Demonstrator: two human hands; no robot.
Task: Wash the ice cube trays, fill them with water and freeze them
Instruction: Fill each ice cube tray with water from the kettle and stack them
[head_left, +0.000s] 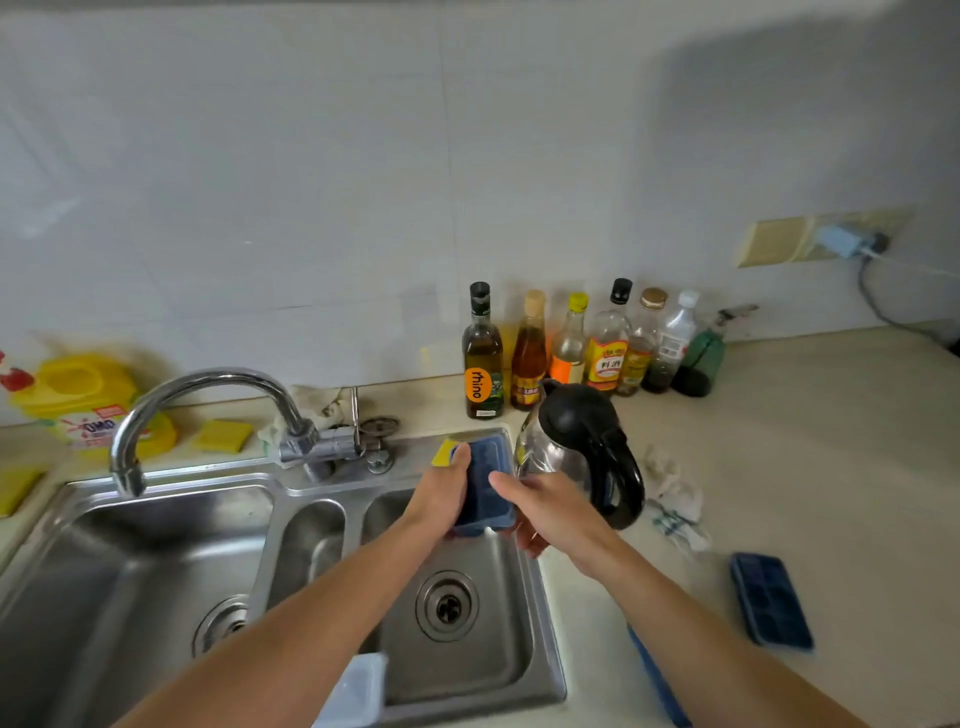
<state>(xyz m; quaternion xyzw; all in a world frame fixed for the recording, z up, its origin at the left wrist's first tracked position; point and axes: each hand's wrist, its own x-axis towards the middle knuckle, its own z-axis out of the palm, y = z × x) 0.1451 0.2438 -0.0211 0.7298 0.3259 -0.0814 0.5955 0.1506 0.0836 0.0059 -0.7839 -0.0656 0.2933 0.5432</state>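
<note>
Over right sink basin (498, 670), right hand (553, 514) grips blue ice cube tray (485, 486), thumb across top, fingers beneath; left hand (444, 501) curls round yellow sponge (443, 452), pressed against tray, likely scrubbing so drips fall into basin; second tray (771, 600) waits on desk (805, 467), well apart.

Yellow sponge (444, 451) largely behind left hand (441, 499) and ice cube tray (485, 488).

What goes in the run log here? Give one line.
phase: washing | left hand: holds yellow sponge against blue ice cube tray | right hand: grips tray over right basin | second tray: on counter
</note>
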